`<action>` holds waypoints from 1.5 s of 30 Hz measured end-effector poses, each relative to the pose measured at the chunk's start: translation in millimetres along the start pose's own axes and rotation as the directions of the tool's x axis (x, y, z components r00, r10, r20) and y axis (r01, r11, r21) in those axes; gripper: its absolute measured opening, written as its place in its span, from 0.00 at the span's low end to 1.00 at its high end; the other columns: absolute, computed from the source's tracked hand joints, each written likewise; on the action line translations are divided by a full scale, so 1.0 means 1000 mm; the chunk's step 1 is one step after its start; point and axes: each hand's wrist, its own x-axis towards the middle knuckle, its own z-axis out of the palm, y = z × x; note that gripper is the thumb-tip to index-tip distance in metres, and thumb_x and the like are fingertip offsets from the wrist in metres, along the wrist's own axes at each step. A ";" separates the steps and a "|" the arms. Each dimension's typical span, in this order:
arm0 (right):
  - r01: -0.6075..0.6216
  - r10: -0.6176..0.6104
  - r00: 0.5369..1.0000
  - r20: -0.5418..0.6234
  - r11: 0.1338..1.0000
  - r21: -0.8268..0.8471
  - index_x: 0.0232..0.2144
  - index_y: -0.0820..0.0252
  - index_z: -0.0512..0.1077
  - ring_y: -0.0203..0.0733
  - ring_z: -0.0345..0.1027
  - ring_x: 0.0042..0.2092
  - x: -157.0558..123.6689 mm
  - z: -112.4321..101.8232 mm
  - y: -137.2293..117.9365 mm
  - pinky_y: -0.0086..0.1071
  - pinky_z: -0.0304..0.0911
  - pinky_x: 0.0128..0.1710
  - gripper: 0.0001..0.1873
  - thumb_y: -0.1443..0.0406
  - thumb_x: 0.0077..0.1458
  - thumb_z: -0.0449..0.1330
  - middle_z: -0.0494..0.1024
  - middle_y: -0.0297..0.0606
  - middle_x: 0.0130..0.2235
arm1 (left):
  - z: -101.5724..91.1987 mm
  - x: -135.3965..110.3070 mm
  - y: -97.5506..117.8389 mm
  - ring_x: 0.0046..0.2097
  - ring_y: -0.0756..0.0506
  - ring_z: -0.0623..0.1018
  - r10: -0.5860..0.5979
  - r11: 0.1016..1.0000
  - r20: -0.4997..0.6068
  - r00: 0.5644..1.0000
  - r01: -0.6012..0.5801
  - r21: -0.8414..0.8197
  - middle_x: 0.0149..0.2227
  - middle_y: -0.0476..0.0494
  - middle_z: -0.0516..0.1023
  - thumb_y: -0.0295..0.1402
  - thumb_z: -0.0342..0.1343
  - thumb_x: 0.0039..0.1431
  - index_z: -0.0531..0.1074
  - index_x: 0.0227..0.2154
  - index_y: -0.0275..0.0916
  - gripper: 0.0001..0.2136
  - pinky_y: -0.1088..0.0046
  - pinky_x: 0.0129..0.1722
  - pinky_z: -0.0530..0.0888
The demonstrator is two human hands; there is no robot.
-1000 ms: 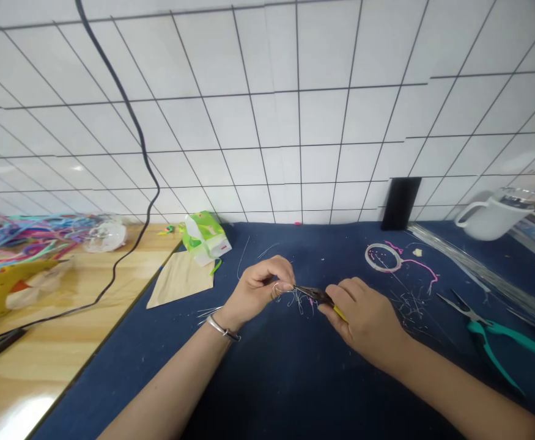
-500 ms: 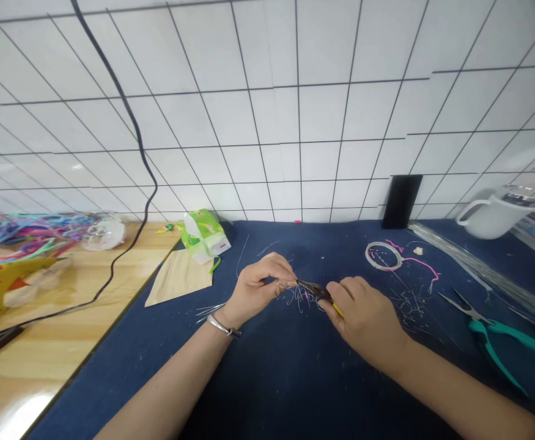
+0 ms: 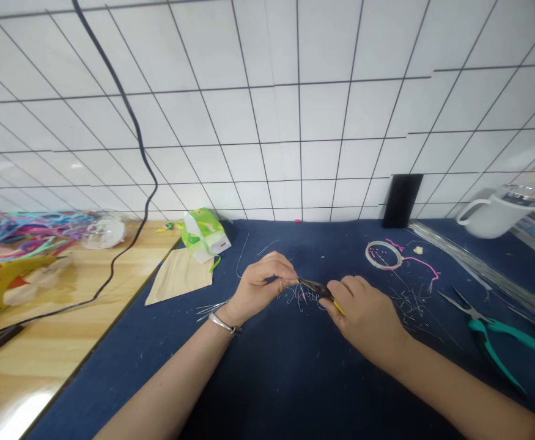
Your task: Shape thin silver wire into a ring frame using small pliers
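My left hand (image 3: 260,287) is closed in a pinch on a small loop of thin wire (image 3: 282,285) just above the blue cloth (image 3: 267,373). My right hand (image 3: 363,315) is wrapped round small yellow-handled pliers (image 3: 320,289), whose dark jaws point left and meet the wire at my left fingertips. Short wire offcuts (image 3: 301,299) lie on the cloth under the jaws. A silver bracelet (image 3: 221,324) sits on my left wrist.
Teal-handled pliers (image 3: 491,333) lie at the right, a tape ring (image 3: 383,255) and pink scraps behind. A bundle of long wires (image 3: 482,275), a white jug (image 3: 494,217), a tissue pack (image 3: 204,235), brown paper (image 3: 180,276), a yellow glue gun (image 3: 5,278), a black cable (image 3: 129,201).
Both hands have stayed together at the same spot, with only small shifts of the fingers and the pliers' jaws at the wire. The view has tilted slightly.
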 end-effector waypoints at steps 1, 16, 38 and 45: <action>-0.014 0.013 1.000 0.015 0.999 0.043 0.34 0.60 0.66 0.41 0.58 0.32 0.000 0.000 0.000 0.33 0.53 0.28 0.12 0.59 0.59 0.47 0.67 0.39 0.30 | 0.001 -0.001 -0.001 0.34 0.47 0.72 -0.036 0.998 -0.019 0.999 0.035 -0.057 0.30 0.43 0.74 0.22 0.58 0.50 0.74 0.28 0.37 0.04 0.67 0.35 0.69; -0.107 0.010 0.990 0.142 0.708 0.698 0.39 0.59 0.63 0.35 0.59 0.33 0.000 -0.001 -0.002 0.30 0.57 0.33 0.11 0.59 0.57 0.51 0.65 0.34 0.32 | 0.024 -0.005 0.001 0.26 0.53 0.63 -0.407 0.433 -0.006 0.914 0.187 -0.882 0.22 0.53 0.61 0.28 0.67 0.37 0.67 0.15 0.37 0.12 0.74 0.27 0.61; -0.008 -0.125 0.984 0.127 0.682 0.731 0.37 0.60 0.64 0.36 0.58 0.34 0.001 -0.007 -0.004 0.31 0.57 0.34 0.10 0.59 0.56 0.52 0.64 0.35 0.31 | 0.025 -0.007 0.002 0.26 0.52 0.64 -0.391 0.459 0.103 0.915 0.291 -0.840 0.19 0.53 0.59 0.27 0.69 0.31 0.68 0.12 0.38 0.12 0.70 0.30 0.63; 0.020 -0.098 0.993 0.068 0.703 0.711 0.37 0.61 0.63 0.36 0.57 0.32 -0.002 -0.003 -0.008 0.31 0.55 0.32 0.11 0.59 0.56 0.51 0.63 0.35 0.30 | 0.029 -0.009 0.002 0.24 0.52 0.65 -0.350 0.407 0.104 0.931 0.251 -0.878 0.17 0.54 0.63 0.28 0.68 0.37 0.68 0.15 0.39 0.11 0.70 0.30 0.62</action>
